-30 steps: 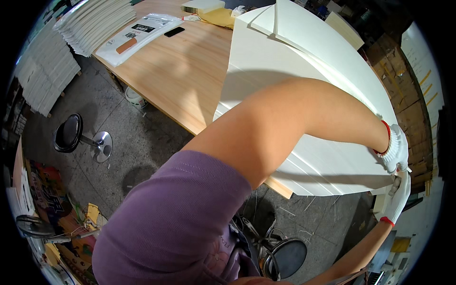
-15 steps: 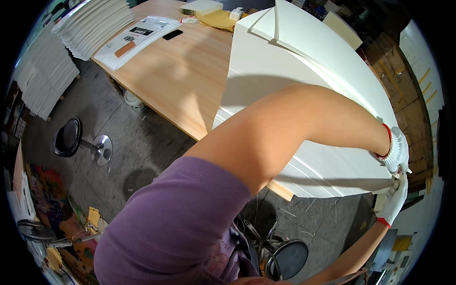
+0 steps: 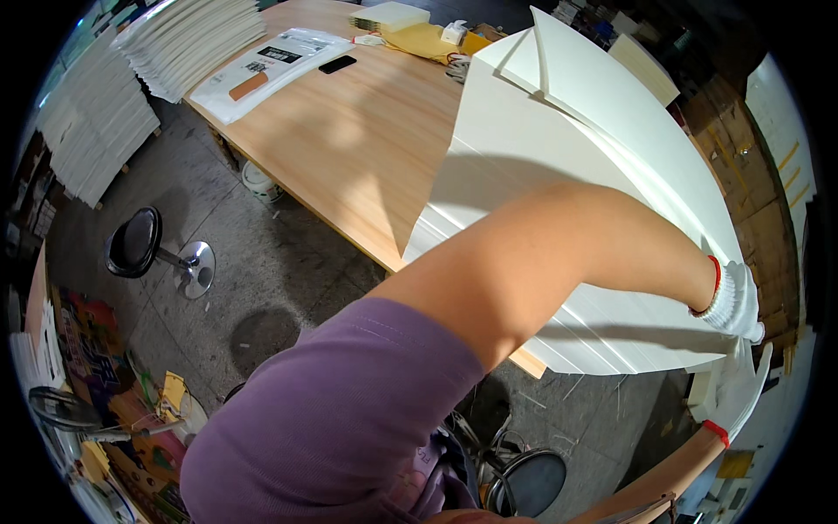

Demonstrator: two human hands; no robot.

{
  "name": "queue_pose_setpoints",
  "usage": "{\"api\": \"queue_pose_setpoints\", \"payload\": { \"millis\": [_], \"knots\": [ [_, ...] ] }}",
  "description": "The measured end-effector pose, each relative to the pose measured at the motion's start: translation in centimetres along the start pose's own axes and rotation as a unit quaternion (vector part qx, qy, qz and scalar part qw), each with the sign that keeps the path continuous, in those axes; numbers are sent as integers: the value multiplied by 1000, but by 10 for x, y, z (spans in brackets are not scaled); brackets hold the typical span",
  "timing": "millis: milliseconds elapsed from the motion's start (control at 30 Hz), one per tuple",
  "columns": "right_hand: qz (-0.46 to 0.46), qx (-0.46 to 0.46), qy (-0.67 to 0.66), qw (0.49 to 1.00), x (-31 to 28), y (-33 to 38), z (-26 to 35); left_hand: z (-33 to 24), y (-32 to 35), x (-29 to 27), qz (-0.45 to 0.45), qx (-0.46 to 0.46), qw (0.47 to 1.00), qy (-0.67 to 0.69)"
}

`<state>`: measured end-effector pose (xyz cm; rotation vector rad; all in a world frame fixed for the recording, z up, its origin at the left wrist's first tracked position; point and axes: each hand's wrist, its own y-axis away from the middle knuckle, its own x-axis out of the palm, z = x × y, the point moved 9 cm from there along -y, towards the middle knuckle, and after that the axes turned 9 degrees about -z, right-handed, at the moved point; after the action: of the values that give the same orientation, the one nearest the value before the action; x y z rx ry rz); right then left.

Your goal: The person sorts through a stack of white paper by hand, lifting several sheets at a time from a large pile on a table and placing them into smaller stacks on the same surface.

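A large white sheet of folded board (image 3: 515, 122) covers the right part of the wooden table, with raised panels and creases in it. My left arm in a purple sleeve reaches across it. At the sheet's right end is my left hand (image 3: 735, 301), in a white knitted glove with a red cuff. Its fingers are curled together, and whatever is in them is hidden. Just below, my right hand (image 3: 742, 393), gloved alike, is open with its fingers stretched upward. It is close to the left fingertips and the sheet's near right corner.
On the wooden table (image 3: 349, 131) lie a white plastic package (image 3: 271, 74), a black phone (image 3: 338, 65) and yellow material (image 3: 419, 42). Stacked white sheets (image 3: 188, 44) rise at the far left. Round stools (image 3: 135, 243) and a bucket (image 3: 260, 181) stand on the floor.
My right hand has drawn slightly down and away from the left, its fingers now straightened. My left hand has shifted slightly down. The view has turned a little, so the table appears farther right.
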<state>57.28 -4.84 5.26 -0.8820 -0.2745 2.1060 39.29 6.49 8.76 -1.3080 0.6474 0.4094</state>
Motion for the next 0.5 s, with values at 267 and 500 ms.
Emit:
{"api": "queue_pose_setpoints", "payload": {
  "millis": [267,500],
  "knots": [
    [-172,235,-383,876,103,33,142,-19,62,-113,-210,-7,970,120],
    [95,-40,-29,994,167,-5,90,-21,157,-82,-82,-250,851,455]
  ]
}}
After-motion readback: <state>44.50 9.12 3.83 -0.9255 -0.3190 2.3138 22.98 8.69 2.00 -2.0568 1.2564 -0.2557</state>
